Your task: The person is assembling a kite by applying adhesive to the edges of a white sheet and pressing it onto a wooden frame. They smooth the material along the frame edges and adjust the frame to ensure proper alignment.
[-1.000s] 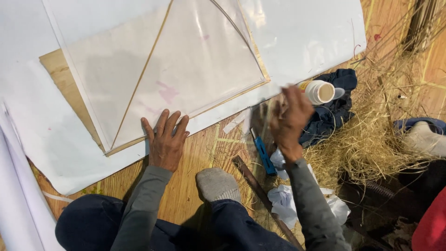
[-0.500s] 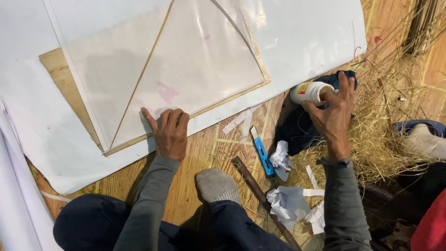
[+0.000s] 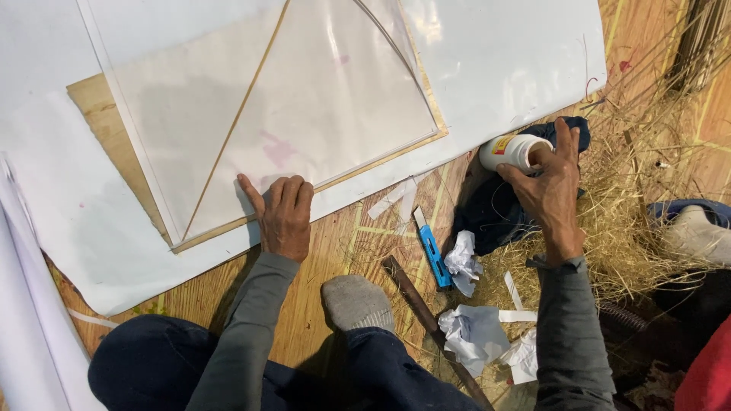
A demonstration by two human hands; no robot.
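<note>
Seated person, grey-socked foot (image 3: 356,301) fwd on the wooden floor (image 3: 327,251); crumpled paper wads (image 3: 474,332) and a blue utility knife (image 3: 432,251) lie within reach, betw. the arms. Left hand (image 3: 282,217) lies flat, palm down, fingers together and index splayed, pressing the translucent kite sheet (image 3: 304,114) w/ its thin stick frame, probably to keep it from sliding. Right hand (image 3: 550,186) curls round a white bottle (image 3: 512,151) lying sideways over a dark cloth (image 3: 495,209), thumb and fingertips on its neck end. Straw (image 3: 647,152) beyond.
</note>
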